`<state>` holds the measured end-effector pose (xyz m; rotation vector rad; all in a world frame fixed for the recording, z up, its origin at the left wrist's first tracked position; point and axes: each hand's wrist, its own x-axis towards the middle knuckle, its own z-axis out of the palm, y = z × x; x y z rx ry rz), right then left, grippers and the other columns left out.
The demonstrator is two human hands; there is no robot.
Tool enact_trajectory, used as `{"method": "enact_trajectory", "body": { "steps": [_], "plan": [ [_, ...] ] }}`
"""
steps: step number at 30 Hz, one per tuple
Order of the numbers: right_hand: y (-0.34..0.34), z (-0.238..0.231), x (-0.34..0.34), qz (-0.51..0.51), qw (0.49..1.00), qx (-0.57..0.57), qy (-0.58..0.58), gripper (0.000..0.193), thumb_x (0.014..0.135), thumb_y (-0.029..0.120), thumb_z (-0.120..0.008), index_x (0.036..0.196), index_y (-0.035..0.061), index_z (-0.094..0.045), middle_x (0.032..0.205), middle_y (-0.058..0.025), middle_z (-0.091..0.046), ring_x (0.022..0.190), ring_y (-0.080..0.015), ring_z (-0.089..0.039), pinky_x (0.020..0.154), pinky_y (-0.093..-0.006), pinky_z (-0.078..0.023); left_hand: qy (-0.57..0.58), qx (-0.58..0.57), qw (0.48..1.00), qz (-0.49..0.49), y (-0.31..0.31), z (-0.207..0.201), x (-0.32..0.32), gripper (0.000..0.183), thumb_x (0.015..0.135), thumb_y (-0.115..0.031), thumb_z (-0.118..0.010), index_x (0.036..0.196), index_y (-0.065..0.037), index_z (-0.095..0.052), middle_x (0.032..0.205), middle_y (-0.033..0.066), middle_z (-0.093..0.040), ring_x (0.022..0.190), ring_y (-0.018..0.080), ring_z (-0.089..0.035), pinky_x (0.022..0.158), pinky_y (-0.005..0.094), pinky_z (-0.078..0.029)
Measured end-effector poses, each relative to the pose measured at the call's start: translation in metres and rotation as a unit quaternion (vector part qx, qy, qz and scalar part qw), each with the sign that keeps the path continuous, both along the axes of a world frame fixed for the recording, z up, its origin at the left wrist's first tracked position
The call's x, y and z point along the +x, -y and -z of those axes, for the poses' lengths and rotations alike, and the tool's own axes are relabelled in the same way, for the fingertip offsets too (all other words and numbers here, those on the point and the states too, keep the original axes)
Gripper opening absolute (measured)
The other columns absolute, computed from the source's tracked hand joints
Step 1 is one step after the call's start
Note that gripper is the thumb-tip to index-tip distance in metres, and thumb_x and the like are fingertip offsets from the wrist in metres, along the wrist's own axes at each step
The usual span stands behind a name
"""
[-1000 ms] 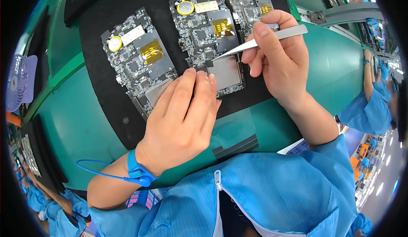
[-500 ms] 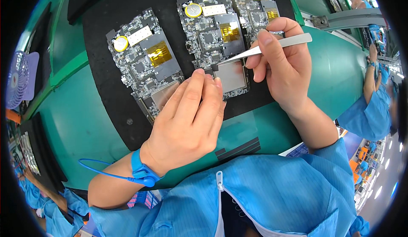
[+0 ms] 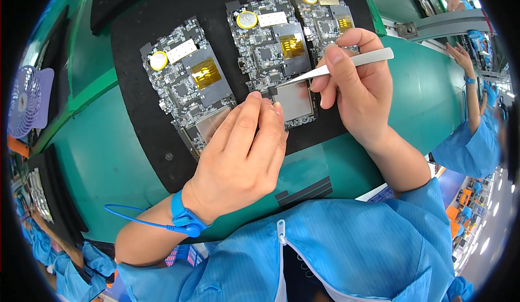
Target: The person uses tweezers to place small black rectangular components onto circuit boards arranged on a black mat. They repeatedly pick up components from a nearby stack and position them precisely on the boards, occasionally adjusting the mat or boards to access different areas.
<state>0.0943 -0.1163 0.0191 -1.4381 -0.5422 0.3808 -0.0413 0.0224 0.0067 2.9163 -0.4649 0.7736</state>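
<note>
My right hand [image 3: 360, 88] grips silver tweezers [image 3: 352, 62] between thumb and fingers. Their fine tips reach the middle circuit board [image 3: 264, 54], close to a small black piece [image 3: 269, 92] at the upper left corner of a silver metal plate [image 3: 295, 103]. My left hand [image 3: 238, 158] lies over that board's lower left edge, fingers drawn together and fingertips beside the black piece. Whatever those fingers may pinch is hidden under them. This board carries a round yellow-rimmed coin cell [image 3: 247, 19] and a patch of amber tape [image 3: 292, 46].
Similar circuit boards lie to the left [image 3: 187, 80] and right [image 3: 325, 18] on a black mat [image 3: 146, 123] over a green table [image 3: 103, 156]. A blue wrist strap [image 3: 181, 212] with a cord circles my left wrist. A purple fan [image 3: 27, 99] stands far left; a co-worker's arm [image 3: 471, 91] shows right.
The tweezers' tips have shifted slightly right, away from the black piece. My left hand keeps its place at the board's edge. The whole view has tilted a little.
</note>
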Motion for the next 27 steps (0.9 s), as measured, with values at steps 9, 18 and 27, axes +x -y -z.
{"method": "enact_trajectory", "body": {
  "steps": [9, 18, 27],
  "plan": [
    [0.003, 0.0, 0.004, -0.017, 1.0, -0.001, 0.001, 0.021, 0.094, 0.012, -0.053, 0.107, 0.0032, -0.04, 0.069, -0.0028, -0.058, 0.051, -0.002, -0.052, 0.041, -0.015, -0.04, -0.014, -0.028, 1.0, 0.003, 0.001, -0.003, 0.002, 0.033, 0.064, -0.005, -0.071, 0.094, 0.008, -0.065, 0.102, 0.0185, -0.061, 0.096, 0.032, -0.06, 0.078, 0.0356, -0.053],
    [0.004, 0.004, -0.003, -0.01, 0.995, 0.0, 0.104, 0.022, 0.092, 0.006, -0.054, 0.107, 0.0007, -0.039, 0.069, -0.0052, -0.058, 0.053, -0.0037, -0.055, 0.044, -0.0158, -0.043, -0.037, -0.102, 0.994, 0.013, -0.004, -0.004, 0.006, 0.034, 0.061, -0.003, -0.071, 0.092, 0.008, -0.062, 0.11, 0.0187, -0.059, 0.096, 0.032, -0.058, 0.079, 0.0366, -0.051],
    [0.013, 0.011, -0.005, -0.063, 0.967, 0.031, 0.243, 0.008, 0.089, 0.0, -0.055, 0.085, -0.004, -0.05, 0.072, -0.0087, -0.061, 0.057, -0.0078, -0.059, 0.05, -0.0199, -0.047, -0.014, -0.02, 1.0, 0.0, 0.002, 0.002, -0.004, 0.033, 0.07, -0.008, -0.069, 0.1, 0.007, -0.064, 0.104, 0.0182, -0.059, 0.102, 0.0324, -0.059, 0.081, 0.0354, -0.053]
  ]
}}
